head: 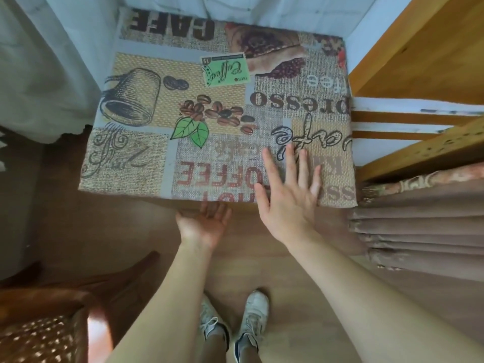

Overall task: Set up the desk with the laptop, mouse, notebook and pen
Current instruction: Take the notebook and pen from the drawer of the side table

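The desk [146,158] is a small table covered by a cloth printed with coffee pictures and words. My right hand [288,192] lies flat on its near right part, palm down, fingers spread. Just below the desk's front edge, my left hand [204,224] is held palm up with its fingers apart, and the fingertips are hidden under the edge. Neither hand holds anything. No laptop, mouse, notebook or pen is in view.
A wooden shelf unit [419,142] stands against the desk's right side, with brown curtain folds [419,231] below it. A white curtain [39,87] hangs at the left. A wooden chair [52,310] is at the near left. My white shoes [251,318] stand on the wood floor.
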